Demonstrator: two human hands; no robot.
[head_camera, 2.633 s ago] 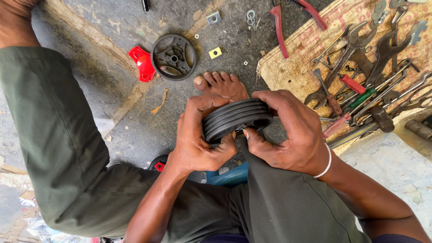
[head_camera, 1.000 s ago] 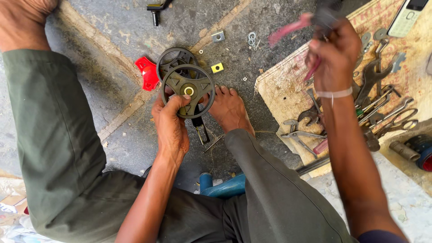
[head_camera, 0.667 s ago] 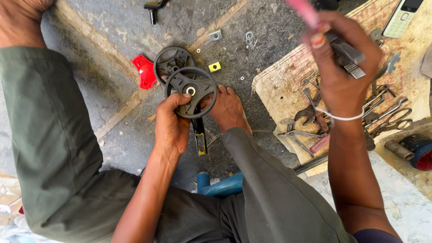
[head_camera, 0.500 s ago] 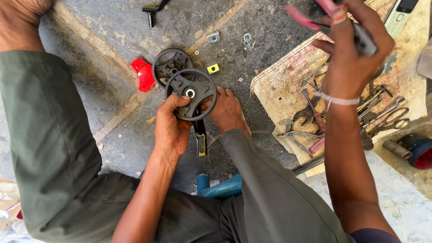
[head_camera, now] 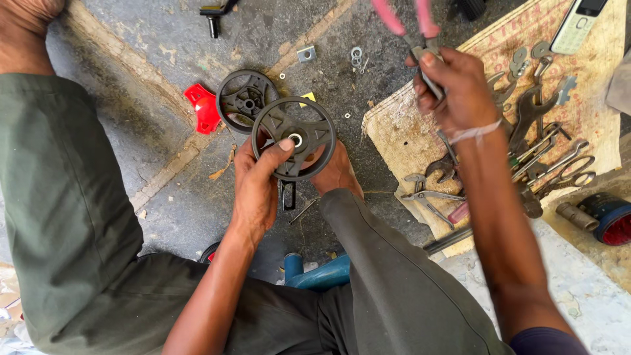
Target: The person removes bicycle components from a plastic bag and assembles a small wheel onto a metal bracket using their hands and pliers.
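left hand [head_camera: 255, 187]: grips the black wheel [head_camera: 294, 139], thumb near its hub
wheel: spoked plastic, pale centre, held just above a bare foot [head_camera: 336, 176]
right hand [head_camera: 453, 89]: closed around pink-handled pliers [head_camera: 414, 29], raised over the tools [head_camera: 539, 151]
second wheel [head_camera: 244, 100]: flat on the floor beyond the left hand

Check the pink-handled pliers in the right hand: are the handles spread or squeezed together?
Spread. The pliers show two pink handles fanned apart above the right hand, which grips lower, near the metal head.

bare forearms, a white band on the right wrist [head_camera: 474, 133], olive-green trousers [head_camera: 72, 217], bare feet.
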